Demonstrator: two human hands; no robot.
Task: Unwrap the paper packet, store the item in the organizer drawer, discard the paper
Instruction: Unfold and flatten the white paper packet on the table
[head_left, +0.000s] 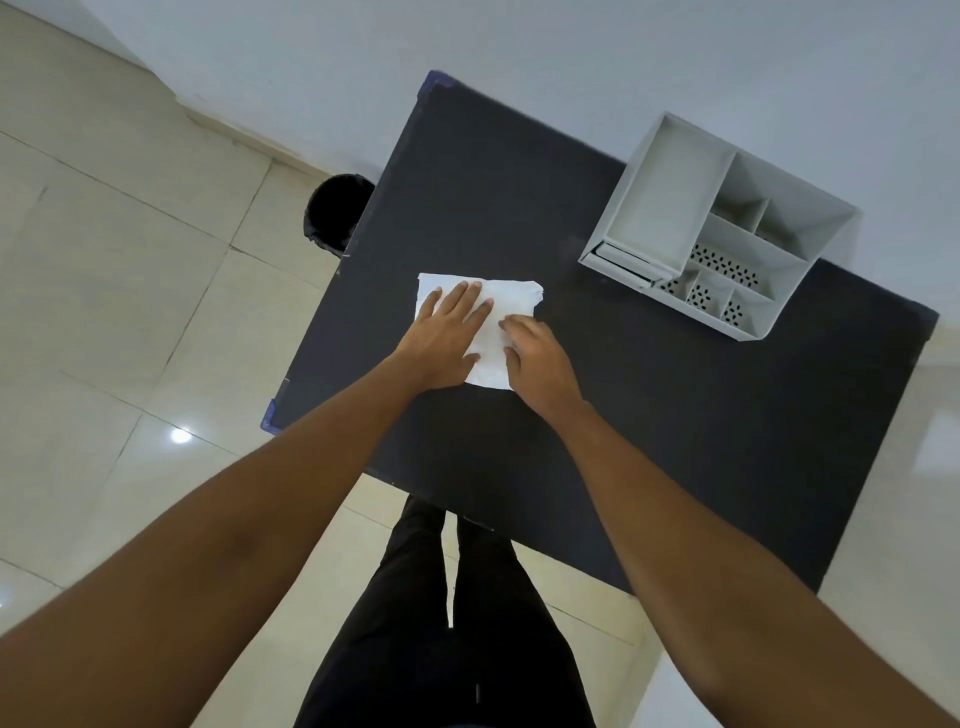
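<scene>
White paper packet (493, 332) lies under our flat, spread left hand (447, 338), so we pin it while our curled right hand (535, 358) peels its near-right fold gently.

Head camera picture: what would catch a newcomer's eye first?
The white paper packet stands out on the dark table, near its left side. The left hand lies flat on it, and the right hand has its fingers curled at its right edge. A grey organizer sits at the table's far right, and a black bin stands on the floor beyond the left edge.
</scene>
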